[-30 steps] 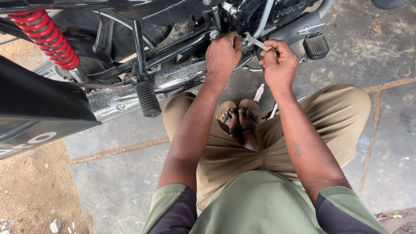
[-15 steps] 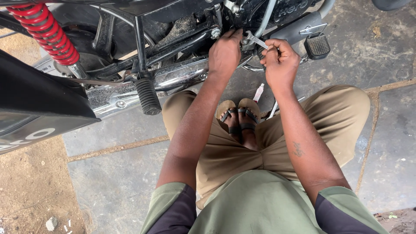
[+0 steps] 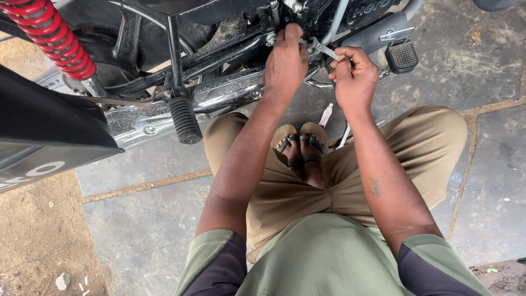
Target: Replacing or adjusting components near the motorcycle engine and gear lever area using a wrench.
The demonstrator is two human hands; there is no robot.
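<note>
So right hand [image 3: 355,77] grips the spanner [image 3: 323,50] on a motorcycle [image 3: 219,33] fitting at 12 o'clock, left hand [image 3: 286,63] pinches beside it, nothing's off yet.

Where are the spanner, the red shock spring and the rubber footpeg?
spanner [image 3: 322,50], head view, on its bare shaft between the hands.
red shock spring [image 3: 57,41], head view, on the middle coils.
rubber footpeg [image 3: 184,119], head view, on its ribbed sleeve.
</note>
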